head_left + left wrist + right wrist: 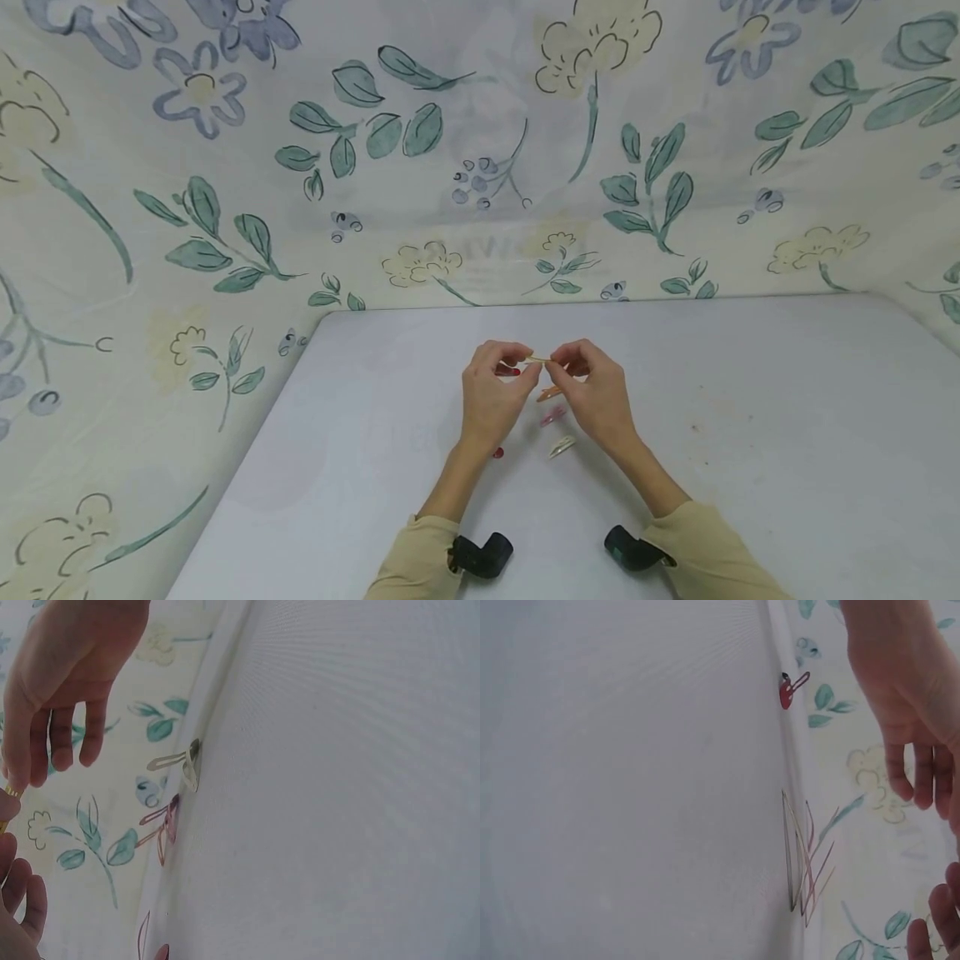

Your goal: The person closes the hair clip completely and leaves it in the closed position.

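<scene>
A thin yellow snap hair clip [538,360] is pinched at its two ends, between the thumb and fingers of my left hand [495,392] and those of my right hand [596,392]. In the left wrist view a bit of the yellow clip [9,810] shows between the fingertips. Beneath the hands lie an orange hair clip [550,392], partly covered by my right hand, a pink clip [553,416] and a cream clip [562,447]. A red clip [507,372] shows through the gap in my left hand. Another red clip [498,453] peeks out beside the left wrist.
The clips lie on a white table [375,400], with small brownish specks [695,427] on its right. A flower-printed cloth [480,167] hangs behind the table and down its left side. Black wrist cameras [483,556] sit at both sleeve cuffs.
</scene>
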{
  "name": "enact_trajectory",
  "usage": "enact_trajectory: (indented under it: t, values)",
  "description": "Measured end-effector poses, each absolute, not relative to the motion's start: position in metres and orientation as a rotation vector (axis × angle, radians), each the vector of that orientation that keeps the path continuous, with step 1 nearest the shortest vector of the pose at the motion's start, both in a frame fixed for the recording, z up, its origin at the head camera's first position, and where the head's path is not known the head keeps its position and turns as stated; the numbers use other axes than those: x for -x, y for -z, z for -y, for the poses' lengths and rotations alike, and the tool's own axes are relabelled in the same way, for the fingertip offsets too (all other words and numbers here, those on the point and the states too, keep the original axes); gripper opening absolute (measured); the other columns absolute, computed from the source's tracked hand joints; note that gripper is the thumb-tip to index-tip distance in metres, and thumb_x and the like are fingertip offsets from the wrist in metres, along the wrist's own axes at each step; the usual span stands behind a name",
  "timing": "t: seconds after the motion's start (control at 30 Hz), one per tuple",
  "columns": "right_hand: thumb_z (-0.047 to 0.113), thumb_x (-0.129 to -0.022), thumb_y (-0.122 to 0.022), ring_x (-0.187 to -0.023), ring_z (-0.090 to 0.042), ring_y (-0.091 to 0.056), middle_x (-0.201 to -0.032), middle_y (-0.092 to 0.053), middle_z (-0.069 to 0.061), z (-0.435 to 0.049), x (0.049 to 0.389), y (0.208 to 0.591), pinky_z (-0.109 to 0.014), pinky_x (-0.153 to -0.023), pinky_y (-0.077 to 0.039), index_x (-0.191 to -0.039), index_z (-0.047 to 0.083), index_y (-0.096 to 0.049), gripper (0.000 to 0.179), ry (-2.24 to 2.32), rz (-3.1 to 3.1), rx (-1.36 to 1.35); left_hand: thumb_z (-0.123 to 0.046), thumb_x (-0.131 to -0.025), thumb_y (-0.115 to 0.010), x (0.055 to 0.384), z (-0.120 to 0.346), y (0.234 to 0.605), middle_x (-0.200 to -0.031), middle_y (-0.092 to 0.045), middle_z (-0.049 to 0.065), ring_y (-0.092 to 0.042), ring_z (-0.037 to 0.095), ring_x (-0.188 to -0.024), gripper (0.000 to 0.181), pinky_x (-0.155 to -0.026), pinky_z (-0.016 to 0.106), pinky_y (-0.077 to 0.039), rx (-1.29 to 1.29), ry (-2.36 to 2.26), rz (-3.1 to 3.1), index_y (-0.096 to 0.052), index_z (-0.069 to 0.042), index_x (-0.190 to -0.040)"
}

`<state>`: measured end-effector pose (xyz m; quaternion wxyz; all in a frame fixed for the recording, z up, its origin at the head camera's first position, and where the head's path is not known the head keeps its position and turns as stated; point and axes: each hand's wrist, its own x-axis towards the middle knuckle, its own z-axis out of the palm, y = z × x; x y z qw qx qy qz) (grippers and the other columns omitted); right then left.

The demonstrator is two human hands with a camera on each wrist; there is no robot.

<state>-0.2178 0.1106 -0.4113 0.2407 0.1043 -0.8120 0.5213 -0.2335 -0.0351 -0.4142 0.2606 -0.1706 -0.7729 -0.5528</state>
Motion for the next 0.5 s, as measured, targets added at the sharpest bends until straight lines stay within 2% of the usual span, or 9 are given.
enact_trajectory:
  t: [0.33, 0.5]
  values:
    - [0.007, -0.087, -0.074, -0.082, -0.018, -0.061, -0.09, -0.068, -0.007, -0.1165, 0.2192, 0.412, -0.026, -0.076, -0.05, -0.098, 0.004, -0.065, 0.014, -1.442, 2.194, -0.293, -0.007, -0.08, -0.077, 0.2325, 0.0307, 0.4101, -0.088, -0.066, 0.005, -0.061, 0.033, -0.086, 0.012, -0.072, 0.041, -0.054, 0.464, 1.498, 2.114, -0.07, -0.006, -0.09]
    - [0.006, -0.088, -0.073, -0.08, -0.018, -0.062, -0.09, -0.068, -0.008, -0.1153, 0.2184, 0.4097, -0.036, -0.075, -0.053, -0.097, 0.003, -0.065, 0.012, -1.458, 2.154, -0.306, -0.008, -0.081, -0.077, 0.2315, 0.0292, 0.4087, -0.086, -0.065, 0.005, -0.06, 0.033, -0.085, 0.01, -0.07, 0.042, -0.053, 0.453, 1.469, 2.109, -0.07, -0.006, -0.089]
